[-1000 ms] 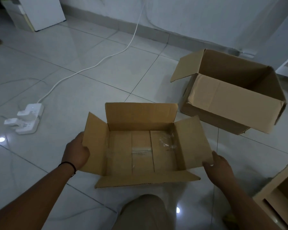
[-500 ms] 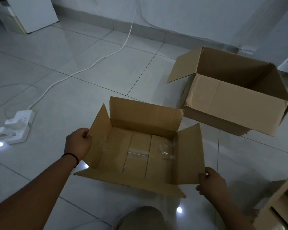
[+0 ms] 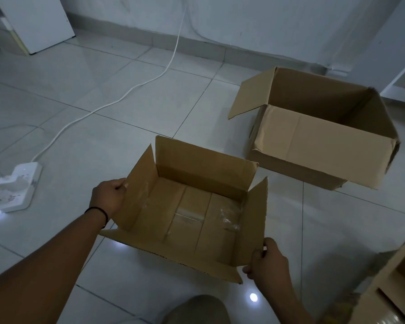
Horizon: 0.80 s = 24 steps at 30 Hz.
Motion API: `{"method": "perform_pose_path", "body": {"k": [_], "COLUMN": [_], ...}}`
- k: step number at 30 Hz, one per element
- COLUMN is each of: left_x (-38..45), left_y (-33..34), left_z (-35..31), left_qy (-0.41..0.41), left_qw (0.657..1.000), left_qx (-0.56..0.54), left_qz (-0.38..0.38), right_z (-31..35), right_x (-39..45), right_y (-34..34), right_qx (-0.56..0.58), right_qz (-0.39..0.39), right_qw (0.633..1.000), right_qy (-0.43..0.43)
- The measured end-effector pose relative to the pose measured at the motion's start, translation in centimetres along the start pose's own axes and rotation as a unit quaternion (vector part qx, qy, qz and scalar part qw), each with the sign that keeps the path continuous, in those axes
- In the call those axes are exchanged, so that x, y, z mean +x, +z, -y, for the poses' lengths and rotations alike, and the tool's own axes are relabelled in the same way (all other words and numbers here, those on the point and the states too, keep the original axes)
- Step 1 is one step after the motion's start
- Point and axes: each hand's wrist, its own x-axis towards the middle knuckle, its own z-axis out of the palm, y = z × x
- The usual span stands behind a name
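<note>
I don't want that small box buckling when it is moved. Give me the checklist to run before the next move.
1. Left hand grips the left flap of the small box: ok.
2. Right hand pinches the right flap at its near corner: ok.
3. Small box holds nothing loose inside: ok.
4. Tape on the bottom seam holds firm: cannot tell.
5. Large box stands apart from the small box, with bare floor between them: ok.
6. Power strip and its cable lie off to the left, apart from the small box: ok.
</note>
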Motion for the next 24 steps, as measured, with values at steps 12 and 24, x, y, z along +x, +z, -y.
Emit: {"method": "perform_pose_path", "body": {"k": [12,24], "left_x": [-0.1,-22.8], "left_y": [-0.2,11.5], "left_z": [-1.8,-17.3], "left_qy": [0.033,0.366], "left_qw": [0.992,0.904], "left_qx": [0.121,0.015], "left_qz": [-0.002,0.221], "right_z": [0.3,-8.1], "right_x": [-0.1,-8.1], "right_y": [-2.1,-15.7], "right_qx": [0.026,0.008], "right_qz": [0.074,-0.132], "right_qw": [0.997,0.990], "right_qy": [0.006,-0.038]}}
